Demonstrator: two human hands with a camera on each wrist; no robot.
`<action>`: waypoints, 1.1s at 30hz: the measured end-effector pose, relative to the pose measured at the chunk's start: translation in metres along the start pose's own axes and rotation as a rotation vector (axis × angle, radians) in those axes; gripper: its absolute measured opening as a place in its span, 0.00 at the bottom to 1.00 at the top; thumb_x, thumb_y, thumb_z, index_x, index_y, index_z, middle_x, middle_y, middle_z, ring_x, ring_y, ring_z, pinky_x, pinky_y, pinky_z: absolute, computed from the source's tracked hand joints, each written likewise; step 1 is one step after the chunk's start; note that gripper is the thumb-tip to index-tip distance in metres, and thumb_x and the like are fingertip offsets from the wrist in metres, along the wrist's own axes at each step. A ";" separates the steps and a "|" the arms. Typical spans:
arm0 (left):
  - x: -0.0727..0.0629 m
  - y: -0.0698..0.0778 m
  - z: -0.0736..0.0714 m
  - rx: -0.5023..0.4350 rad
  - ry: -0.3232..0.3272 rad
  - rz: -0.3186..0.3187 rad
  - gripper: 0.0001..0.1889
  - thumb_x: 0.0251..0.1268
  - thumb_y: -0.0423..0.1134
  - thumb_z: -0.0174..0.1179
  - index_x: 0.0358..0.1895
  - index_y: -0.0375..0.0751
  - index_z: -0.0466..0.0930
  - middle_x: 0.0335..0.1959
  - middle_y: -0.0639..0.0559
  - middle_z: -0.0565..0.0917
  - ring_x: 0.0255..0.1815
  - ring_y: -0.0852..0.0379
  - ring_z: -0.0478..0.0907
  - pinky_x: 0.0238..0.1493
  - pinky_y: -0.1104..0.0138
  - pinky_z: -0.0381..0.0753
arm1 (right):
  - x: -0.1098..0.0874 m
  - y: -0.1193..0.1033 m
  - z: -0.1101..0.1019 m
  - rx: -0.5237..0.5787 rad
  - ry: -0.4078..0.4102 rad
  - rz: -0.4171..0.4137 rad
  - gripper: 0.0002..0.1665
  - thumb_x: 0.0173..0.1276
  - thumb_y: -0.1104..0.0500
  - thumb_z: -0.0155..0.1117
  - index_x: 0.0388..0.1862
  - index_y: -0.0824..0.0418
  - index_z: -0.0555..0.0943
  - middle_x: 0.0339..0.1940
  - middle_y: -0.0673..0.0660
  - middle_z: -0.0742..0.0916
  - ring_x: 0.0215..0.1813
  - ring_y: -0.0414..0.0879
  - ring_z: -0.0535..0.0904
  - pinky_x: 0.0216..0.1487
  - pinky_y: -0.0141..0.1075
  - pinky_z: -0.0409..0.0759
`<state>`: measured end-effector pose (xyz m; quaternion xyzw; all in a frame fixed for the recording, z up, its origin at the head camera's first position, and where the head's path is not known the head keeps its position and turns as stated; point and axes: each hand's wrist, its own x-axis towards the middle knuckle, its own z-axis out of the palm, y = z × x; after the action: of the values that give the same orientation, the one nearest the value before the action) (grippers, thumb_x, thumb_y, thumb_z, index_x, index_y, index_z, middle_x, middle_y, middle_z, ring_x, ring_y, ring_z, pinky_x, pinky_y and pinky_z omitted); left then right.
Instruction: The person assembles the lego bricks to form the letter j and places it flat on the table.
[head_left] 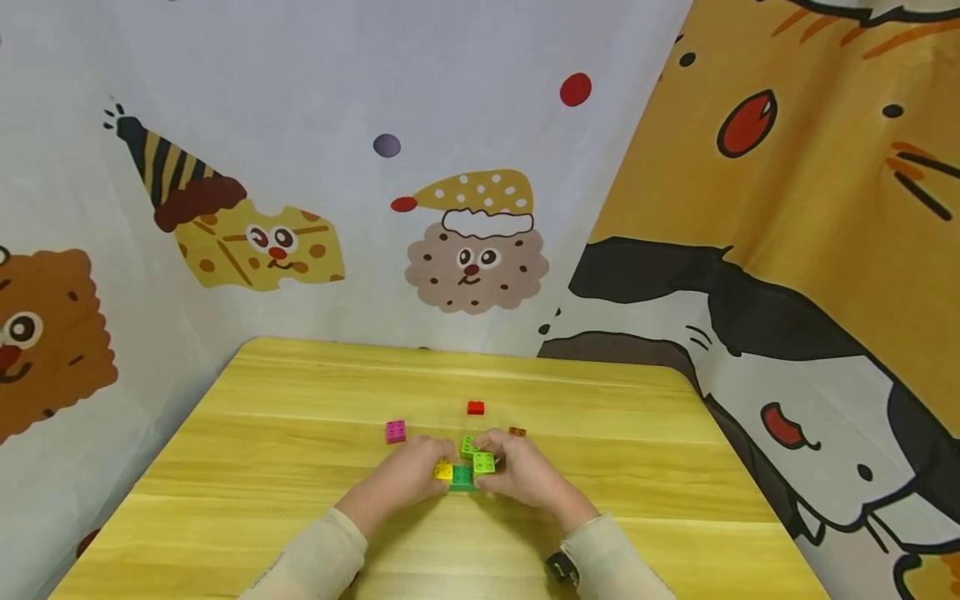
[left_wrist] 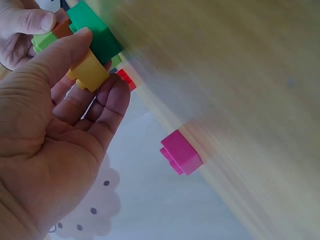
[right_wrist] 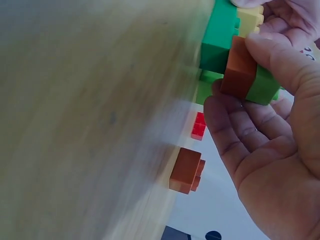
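Note:
A dark green brick lies on the table between both hands. My left hand pinches a yellow brick at the green brick's left end, thumb on one side and fingers on the other. At the right end, an orange-brown brick with a lime green brick on top is held between the thumb and fingers of my right hand. Just behind the green brick sits another lime green brick, partly hidden by the right hand.
A pink brick lies to the left, beyond the left hand. Farther back is a red brick, and a second orange-brown brick rests behind the right hand. The wooden table meets a printed curtain at its back.

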<state>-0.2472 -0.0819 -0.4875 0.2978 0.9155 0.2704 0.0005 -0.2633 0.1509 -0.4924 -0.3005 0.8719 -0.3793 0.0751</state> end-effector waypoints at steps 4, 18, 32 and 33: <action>-0.001 -0.001 0.005 0.001 -0.014 -0.009 0.13 0.50 0.32 0.75 0.37 0.47 0.82 0.34 0.60 0.82 0.35 0.63 0.76 0.37 0.68 0.77 | 0.000 0.002 0.003 -0.128 0.006 0.003 0.34 0.57 0.51 0.78 0.61 0.59 0.78 0.51 0.48 0.83 0.44 0.38 0.78 0.46 0.33 0.80; -0.004 0.003 0.006 0.056 -0.005 0.022 0.14 0.50 0.34 0.76 0.39 0.45 0.83 0.33 0.57 0.82 0.34 0.62 0.76 0.34 0.72 0.77 | 0.001 0.003 0.009 -0.220 -0.046 0.056 0.48 0.57 0.31 0.70 0.68 0.58 0.75 0.68 0.56 0.71 0.59 0.46 0.72 0.56 0.37 0.76; -0.003 0.001 0.003 0.065 0.012 0.005 0.14 0.49 0.34 0.76 0.39 0.45 0.83 0.34 0.56 0.84 0.38 0.58 0.79 0.39 0.66 0.80 | -0.007 0.003 -0.008 -0.337 -0.085 0.096 0.57 0.51 0.29 0.73 0.72 0.60 0.70 0.77 0.61 0.64 0.71 0.60 0.66 0.66 0.56 0.69; -0.003 0.001 0.002 0.067 0.014 0.004 0.14 0.49 0.34 0.76 0.39 0.45 0.83 0.34 0.56 0.84 0.38 0.57 0.79 0.40 0.66 0.80 | -0.008 0.004 -0.010 -0.350 -0.081 0.093 0.55 0.52 0.31 0.74 0.71 0.61 0.71 0.76 0.61 0.65 0.71 0.60 0.66 0.66 0.56 0.68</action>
<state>-0.2440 -0.0821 -0.4895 0.2975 0.9234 0.2418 -0.0161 -0.2621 0.1636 -0.4889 -0.2835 0.9338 -0.2053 0.0743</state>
